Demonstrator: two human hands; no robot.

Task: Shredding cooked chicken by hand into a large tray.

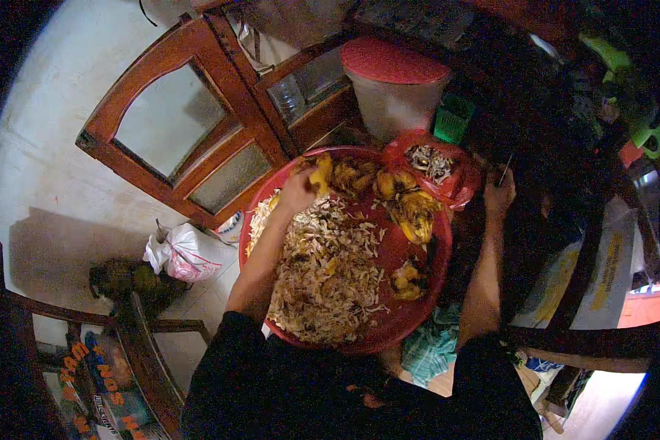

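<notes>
A large round red tray (441, 275) stands in front of me, with a broad heap of shredded chicken (326, 271) over its left and middle. At its far left edge my left hand (298, 192) is closed on a yellow chicken piece (320, 174); the fingers are partly blurred. More yellow-brown cooked chicken pieces (353, 176) line the far rim, and a smaller chicken piece (408, 281) lies at the right. Beyond the tray's right side, my right hand (499, 194) grips a knife (506, 169), its thin blade pointing up and away.
A red plastic bag (462, 192) with bones and scraps sits at the tray's far right rim. Behind are a green basket (453, 119) and a red-lidded white bucket (396, 92). A wooden cabinet door (191, 110) and white bag (183, 253) stand left. Checked cloth (429, 352) lies near.
</notes>
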